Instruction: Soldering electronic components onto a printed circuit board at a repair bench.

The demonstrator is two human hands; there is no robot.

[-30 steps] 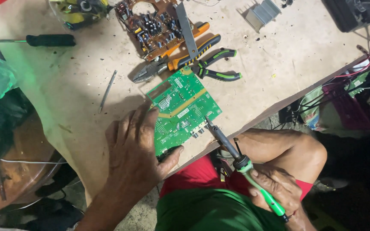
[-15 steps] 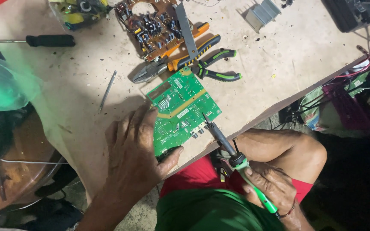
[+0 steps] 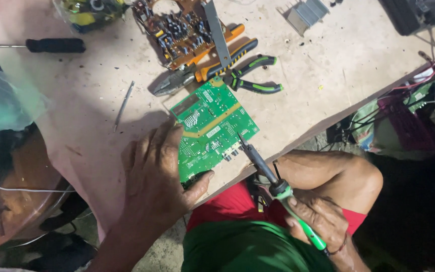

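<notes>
Your left hand [image 3: 159, 179] lies spread, pressing the green circuit board [image 3: 211, 128] at the worktop's [image 3: 358, 65] near edge; your right hand [image 3: 318, 221] grips the soldering iron [image 3: 273, 184], tip on the board; a slip could bridge joints or burn nearby fingers.

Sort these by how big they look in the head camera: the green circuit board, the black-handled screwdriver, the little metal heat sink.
1. green circuit board
2. black-handled screwdriver, long but thin
3. metal heat sink, though it lies farther from the camera, so its true size is unsure.
</notes>
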